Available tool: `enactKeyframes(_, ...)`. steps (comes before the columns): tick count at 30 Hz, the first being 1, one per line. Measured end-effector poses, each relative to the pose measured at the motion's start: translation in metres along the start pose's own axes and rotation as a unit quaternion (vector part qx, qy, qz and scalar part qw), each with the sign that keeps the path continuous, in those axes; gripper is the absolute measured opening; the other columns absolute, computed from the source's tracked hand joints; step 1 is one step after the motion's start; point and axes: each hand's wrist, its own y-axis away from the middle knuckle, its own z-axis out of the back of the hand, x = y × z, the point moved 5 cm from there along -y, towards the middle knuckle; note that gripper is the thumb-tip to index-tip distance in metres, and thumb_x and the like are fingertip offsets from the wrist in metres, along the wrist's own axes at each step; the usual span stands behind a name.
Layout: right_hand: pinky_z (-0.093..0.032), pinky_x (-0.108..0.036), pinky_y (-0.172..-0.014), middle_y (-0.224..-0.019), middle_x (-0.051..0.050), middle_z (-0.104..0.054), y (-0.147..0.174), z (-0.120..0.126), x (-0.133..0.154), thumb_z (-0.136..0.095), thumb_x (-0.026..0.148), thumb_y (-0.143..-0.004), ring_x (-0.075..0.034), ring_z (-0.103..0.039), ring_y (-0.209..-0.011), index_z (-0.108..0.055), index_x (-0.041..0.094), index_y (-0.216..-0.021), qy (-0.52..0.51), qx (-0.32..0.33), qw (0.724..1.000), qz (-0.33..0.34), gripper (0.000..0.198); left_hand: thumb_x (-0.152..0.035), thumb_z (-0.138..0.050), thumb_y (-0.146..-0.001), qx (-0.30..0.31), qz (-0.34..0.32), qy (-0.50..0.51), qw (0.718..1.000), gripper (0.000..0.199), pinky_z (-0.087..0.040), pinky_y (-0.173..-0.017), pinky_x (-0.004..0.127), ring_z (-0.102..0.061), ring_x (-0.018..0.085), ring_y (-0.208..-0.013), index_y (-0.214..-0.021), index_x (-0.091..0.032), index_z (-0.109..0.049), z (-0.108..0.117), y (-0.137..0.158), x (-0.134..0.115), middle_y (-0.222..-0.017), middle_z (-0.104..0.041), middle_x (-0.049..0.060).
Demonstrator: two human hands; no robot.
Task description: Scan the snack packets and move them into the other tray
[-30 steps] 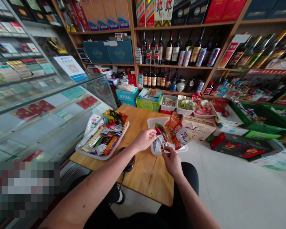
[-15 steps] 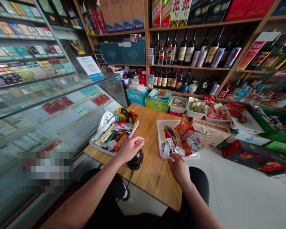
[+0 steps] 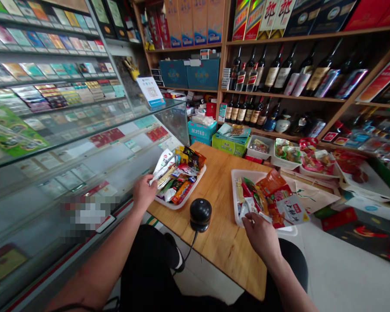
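My left hand is at the left edge of the left white plastic tray, its fingers bent close to a white snack packet. Whether it grips the rim or the packet is hidden. Several snack packets fill this tray. My right hand closes over the near rim of the right plastic tray, which also holds snack packets. A grey and white packet leans out over that tray's right side. Between the trays, a black rounded scanner-like device with a cable stands on the wooden table.
A glass display counter runs along the left. Shelves behind hold bottles and boxes. White bins of packaged food stand behind the right tray. My knees are under the table's near edge.
My left hand has moved left from above the black device to the left tray's edge, uncovering the device. My right hand stays at the right tray. The view has turned left.
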Motion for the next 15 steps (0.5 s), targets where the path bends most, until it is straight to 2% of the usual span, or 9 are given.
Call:
enactKeyframes(3,-0.046,-0.032,-0.079,-0.098,-0.007,-0.074,-0.003,-0.001,0.029,-0.048,0.041,-0.098,-0.020,-0.069,-0.085,-0.070,0.021,-0.098,-0.042,-0.019,0.998,0.032,0.029,-0.038,-0.063,-0.084,0.003,-0.010,-0.062,0.998,0.032,-0.050,-0.092,0.039,-0.069,0.029,-0.096,-0.103,-0.015,-0.074,-0.005,-0.018,0.018,-0.103,-0.076,0.014)
enactKeyframes(7,-0.045,-0.031,-0.076,-0.090,-0.005,-0.073,-0.005,-0.010,0.063,-0.051,0.040,-0.097,-0.020,-0.068,-0.082,-0.071,0.022,-0.095,-0.087,-0.015,0.995,0.052,0.027,-0.034,-0.059,-0.086,0.022,-0.016,-0.075,0.997,0.023,-0.049,-0.090,0.040,-0.068,0.030,-0.092,-0.084,-0.018,-0.075,-0.013,-0.025,0.024,-0.095,-0.075,0.015)
enactKeyframes(11,-0.046,-0.029,-0.077,-0.093,-0.005,-0.073,-0.007,-0.019,0.094,-0.051,0.036,-0.098,-0.018,-0.067,-0.083,-0.070,0.020,-0.094,-0.122,0.001,0.987,0.101,0.025,-0.033,-0.054,-0.090,-0.009,-0.009,-0.009,1.000,0.021,-0.049,-0.088,0.040,-0.066,0.029,-0.091,-0.086,-0.019,-0.069,-0.006,-0.028,0.017,-0.092,-0.072,0.013)
enactKeyframes(15,-0.045,-0.027,-0.078,-0.091,-0.003,-0.073,-0.012,-0.021,0.118,-0.053,0.032,-0.097,-0.017,-0.066,-0.084,-0.071,0.021,-0.093,-0.134,0.017,0.981,0.137,0.021,-0.036,-0.051,-0.093,-0.041,0.049,0.067,0.996,0.021,-0.050,-0.075,0.035,-0.063,0.024,-0.078,-0.097,-0.019,-0.063,0.009,-0.033,0.016,-0.087,-0.068,0.008)
